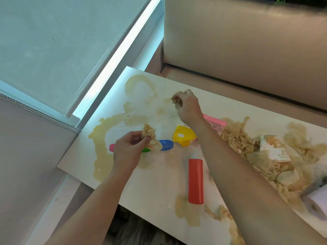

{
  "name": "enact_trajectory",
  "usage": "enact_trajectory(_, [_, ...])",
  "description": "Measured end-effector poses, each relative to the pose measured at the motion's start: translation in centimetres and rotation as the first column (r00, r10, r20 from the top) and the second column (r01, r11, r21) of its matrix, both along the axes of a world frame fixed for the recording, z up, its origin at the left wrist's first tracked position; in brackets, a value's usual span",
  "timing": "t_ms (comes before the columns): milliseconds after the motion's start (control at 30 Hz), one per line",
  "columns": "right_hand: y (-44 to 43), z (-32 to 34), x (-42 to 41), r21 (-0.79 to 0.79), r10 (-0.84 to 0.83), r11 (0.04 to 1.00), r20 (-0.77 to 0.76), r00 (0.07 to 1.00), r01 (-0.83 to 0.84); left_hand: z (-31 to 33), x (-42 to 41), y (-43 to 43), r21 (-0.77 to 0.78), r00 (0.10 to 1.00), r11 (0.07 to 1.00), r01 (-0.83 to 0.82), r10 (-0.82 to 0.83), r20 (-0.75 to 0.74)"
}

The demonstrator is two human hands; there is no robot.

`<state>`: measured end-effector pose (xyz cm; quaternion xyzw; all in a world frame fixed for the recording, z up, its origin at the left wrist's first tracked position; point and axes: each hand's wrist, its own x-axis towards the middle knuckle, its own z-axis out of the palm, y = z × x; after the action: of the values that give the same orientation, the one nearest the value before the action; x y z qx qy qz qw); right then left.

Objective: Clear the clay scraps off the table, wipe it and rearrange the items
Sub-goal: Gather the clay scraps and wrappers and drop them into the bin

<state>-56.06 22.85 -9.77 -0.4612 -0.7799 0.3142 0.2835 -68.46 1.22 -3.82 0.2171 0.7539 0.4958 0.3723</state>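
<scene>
My left hand (127, 147) pinching a clay scrap (149, 134), my right hand (187, 106) fingers curled round another scrap (177, 100), above the smeared table (159, 179); red roller (195, 181) near my right forearm

roller (195, 181) on table (155, 188), scraps (237, 140) right

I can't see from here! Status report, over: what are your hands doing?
Left hand grips a clay wad. Right hand pinches scraps off the table. Big clay pile uncleared, red roller in the way.
</scene>
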Motion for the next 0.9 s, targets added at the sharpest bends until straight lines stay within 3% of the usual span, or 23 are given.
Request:
enact_trajectory(267, [-6.8, 8.9, 3.2, -0.007, 0.038, 0.999, -0.302, 0.953, -0.043, 2.1, 3.0, -1.4, 0.096, 0.996, 0.992, -0.081, 0.084, -0.027])
enact_trajectory(600, [-15.8, 10.0, 5.1, -0.122, 0.238, 0.951, -0.294, 0.926, -0.284, 1.5, 5.5, -9.2, 0.132, 0.96, 0.951, -0.281, 0.277, 0.046])
enact_trajectory(900, [-24.9, 9.6, 1.3, -0.245, 0.402, 0.842, -0.31, 0.862, -0.481, -0.4, 3.3, -20.5, 0.035, 0.894, 0.894, -0.448, 0.446, 0.04])
